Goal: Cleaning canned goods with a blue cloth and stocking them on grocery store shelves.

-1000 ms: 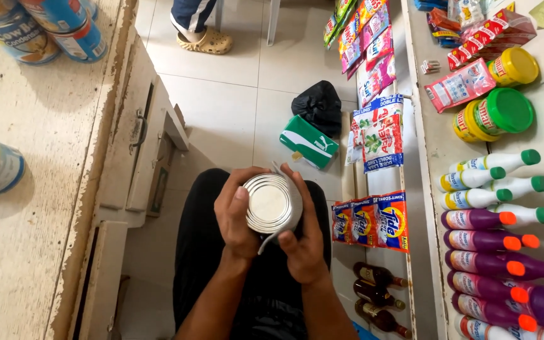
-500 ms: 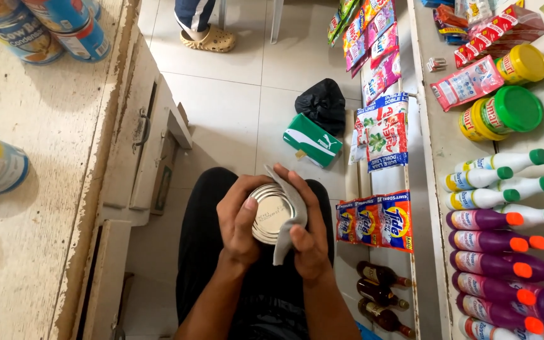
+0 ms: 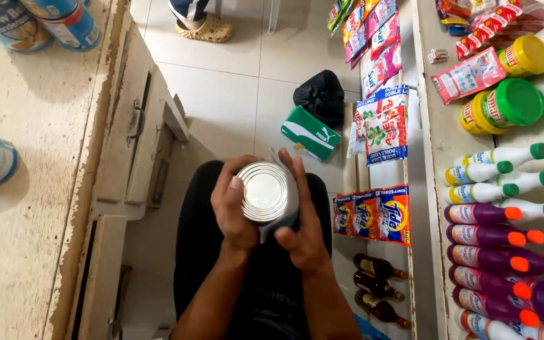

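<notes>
Tin can, silver end facing up, held over the lap between both hands, above the tiled floor. Left hand wrapped round the can's left side, thumb laid on the rim; right hand cupped against the right side, fingers closed on the wall, a grey scrap tucked below the can, kind unclear. Step in hand looks like turning or checking the can, both palms clasped on it; any next move would call for a firm grip on one side while the other hand lets go, judged only from the hold. Left: worn cream counter with blue-labelled cans at its far edge and one more at the left margin. On the floor, a green box just beside a black bag. Right: hanging sachet strips, pink and blue; orange-and-blue soap packets in a row; dark bottles below. Shelf at right carries white bottles with green caps, purple bottles with orange caps, a yellow jar with a green lid.
</notes>
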